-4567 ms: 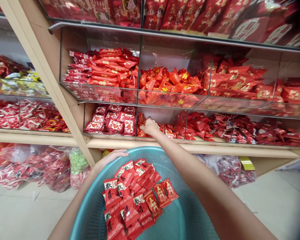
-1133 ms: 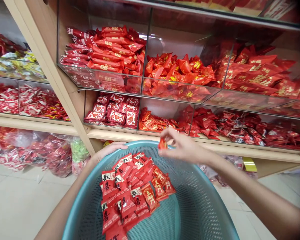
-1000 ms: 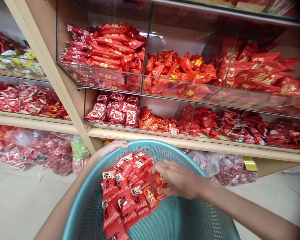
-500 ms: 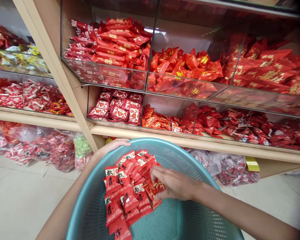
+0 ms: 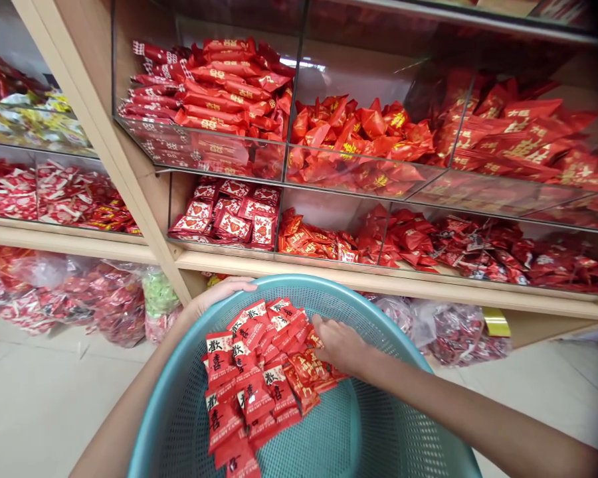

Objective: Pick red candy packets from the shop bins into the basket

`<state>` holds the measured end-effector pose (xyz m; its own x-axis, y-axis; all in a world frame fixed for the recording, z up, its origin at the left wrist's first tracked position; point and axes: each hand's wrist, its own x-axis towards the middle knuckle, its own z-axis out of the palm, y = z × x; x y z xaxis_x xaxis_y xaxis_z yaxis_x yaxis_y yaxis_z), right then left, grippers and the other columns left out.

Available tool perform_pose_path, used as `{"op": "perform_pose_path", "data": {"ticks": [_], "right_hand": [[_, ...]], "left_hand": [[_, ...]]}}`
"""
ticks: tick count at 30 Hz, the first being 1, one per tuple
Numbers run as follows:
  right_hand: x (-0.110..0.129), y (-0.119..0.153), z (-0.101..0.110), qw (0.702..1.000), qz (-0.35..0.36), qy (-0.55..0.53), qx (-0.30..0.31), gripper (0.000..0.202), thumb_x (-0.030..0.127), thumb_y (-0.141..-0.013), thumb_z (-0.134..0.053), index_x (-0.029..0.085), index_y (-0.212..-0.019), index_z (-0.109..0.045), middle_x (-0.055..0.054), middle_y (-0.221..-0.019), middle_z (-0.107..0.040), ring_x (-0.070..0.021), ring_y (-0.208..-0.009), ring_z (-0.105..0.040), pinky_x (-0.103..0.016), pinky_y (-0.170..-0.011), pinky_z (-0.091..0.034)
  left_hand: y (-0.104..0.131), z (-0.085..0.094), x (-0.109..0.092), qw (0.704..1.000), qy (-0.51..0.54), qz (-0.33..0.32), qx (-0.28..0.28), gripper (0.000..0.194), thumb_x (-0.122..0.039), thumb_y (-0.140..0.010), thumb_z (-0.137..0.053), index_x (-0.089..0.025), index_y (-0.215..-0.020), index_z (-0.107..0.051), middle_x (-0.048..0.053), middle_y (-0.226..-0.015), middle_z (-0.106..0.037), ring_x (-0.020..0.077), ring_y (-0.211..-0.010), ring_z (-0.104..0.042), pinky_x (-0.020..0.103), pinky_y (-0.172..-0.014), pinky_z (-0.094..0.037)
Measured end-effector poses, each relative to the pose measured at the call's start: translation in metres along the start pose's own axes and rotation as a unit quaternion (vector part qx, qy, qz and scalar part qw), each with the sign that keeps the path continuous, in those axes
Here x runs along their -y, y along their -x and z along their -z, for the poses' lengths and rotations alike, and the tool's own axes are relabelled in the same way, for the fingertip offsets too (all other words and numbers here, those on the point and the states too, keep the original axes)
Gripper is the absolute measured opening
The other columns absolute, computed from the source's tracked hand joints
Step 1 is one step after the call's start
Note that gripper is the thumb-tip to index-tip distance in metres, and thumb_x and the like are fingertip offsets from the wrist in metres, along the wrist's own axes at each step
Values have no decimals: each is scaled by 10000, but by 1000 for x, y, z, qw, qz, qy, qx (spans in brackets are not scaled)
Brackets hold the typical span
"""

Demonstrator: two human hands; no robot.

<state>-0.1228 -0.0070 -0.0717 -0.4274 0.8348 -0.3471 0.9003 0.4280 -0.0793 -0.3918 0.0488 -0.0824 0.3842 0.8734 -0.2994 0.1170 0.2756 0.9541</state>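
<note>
A: Right grip (image 5: pixel 339 342)?
B: Sitting half-curled inside the basket (image 5: pixel 408 435); can't tell if it's pinching anything.
A: Gold-lettered packets (image 5: pixel 306 368)?
B: Lying at its eight o'clock, right by the fingertips. Front one's long axis is running eleven to five. Right's being the nearer hand.
A: Black-lettered packets (image 5: pixel 252 395)?
B: Lying farther out, eight to nine.
A: Left hand (image 5: pixel 228 290)?
B: Gripping the basket's rim around its eleven o'clock.

The left grip (image 5: pixel 224 292) is holding a teal basket (image 5: pixel 323 428) — the right grip (image 5: pixel 341 342) is touching red packets (image 5: pixel 306 367) inside.
</note>
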Motion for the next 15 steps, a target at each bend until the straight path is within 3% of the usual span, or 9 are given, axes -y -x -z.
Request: {"op": "perform_pose_path", "data": {"ticks": [7, 15], "right_hand": [[-7, 4, 6, 999, -32, -11, -15, 340, 196, -726, -549, 150, -1047, -448, -113, -916, -622, -245, -880, -588, -294, -671, -367], [-24, 6, -4, 980, -34, -195, 0, 212, 253, -618, -599, 190, -778, -475, 14, -723, -570, -123, -684, -503, -207, -533, -299]], "left_hand": [[2, -2, -1, 1000, 18, 6, 9, 297, -325, -724, -597, -226, -997, -657, 0, -899, -697, 192, -803, -605, 285, -758, -438], [2, -2, -1, 1000, 18, 3, 22, 345, -351, -717, -604, -210, -1030, -639, 4, -935, -695, 202, -830, -610, 290, -779, -444]]}}
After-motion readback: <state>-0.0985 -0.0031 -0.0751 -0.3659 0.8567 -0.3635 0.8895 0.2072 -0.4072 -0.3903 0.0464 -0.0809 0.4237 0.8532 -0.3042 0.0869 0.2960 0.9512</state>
